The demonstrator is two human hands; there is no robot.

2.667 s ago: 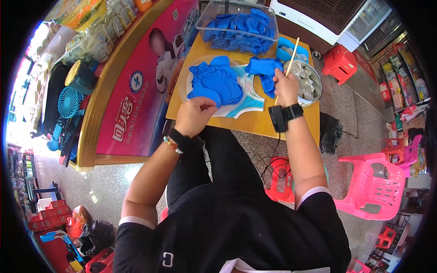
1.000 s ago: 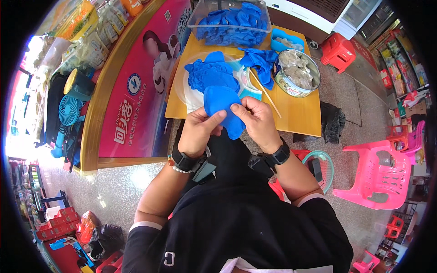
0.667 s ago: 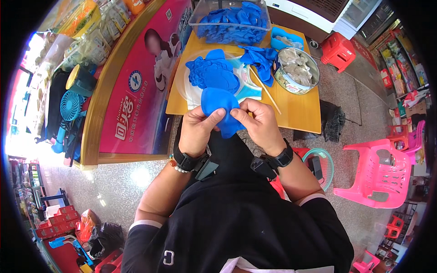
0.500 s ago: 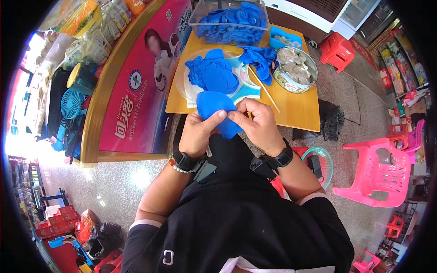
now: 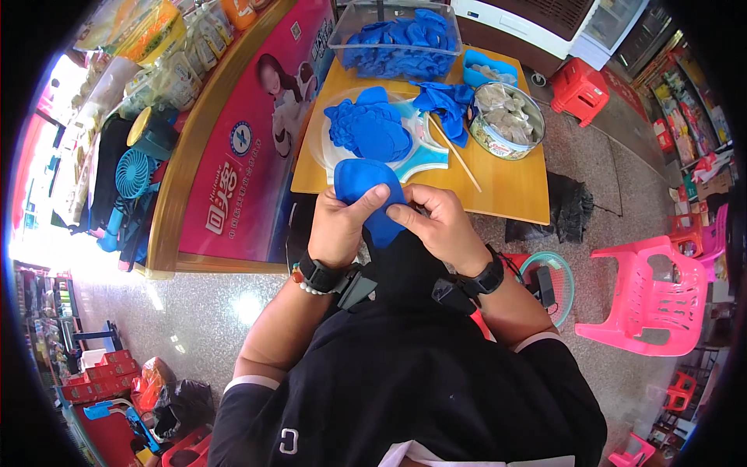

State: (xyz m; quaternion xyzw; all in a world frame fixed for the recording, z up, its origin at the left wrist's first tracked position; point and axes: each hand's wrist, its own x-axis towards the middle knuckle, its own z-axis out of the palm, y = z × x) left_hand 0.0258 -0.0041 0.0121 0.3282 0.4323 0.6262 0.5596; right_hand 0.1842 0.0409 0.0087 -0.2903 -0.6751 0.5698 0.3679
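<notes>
Over my lap, just off the near edge of the table, I hold a flat, rounded blue piece of fabric-like material (image 5: 359, 177). My left hand (image 5: 339, 227) grips it with the thumb pressed on its face. The right hand (image 5: 445, 226) pinches its right edge between thumb and fingers; the fingertips behind the piece are hidden. Beyond my hands, a pile of similar blue pieces (image 5: 377, 132) lies on a pale round plate or lid (image 5: 317, 148). Right of that pile sit more crumpled blue pieces (image 5: 445, 109).
On the yellow table (image 5: 506, 187) stand a clear bin (image 5: 334, 39) of blue pieces, a small blue container (image 5: 476, 59), a round tin (image 5: 498, 148) with greyish packets and a thin wooden stick (image 5: 459, 156). A wood-edged counter (image 5: 167, 210) borders the left; a pink chair (image 5: 622, 311) stands right.
The blue piece has been turned slightly, its lower part now hanging below my fingers. My right thumb has shifted a little lower along its edge. The whole view has moved slightly.
</notes>
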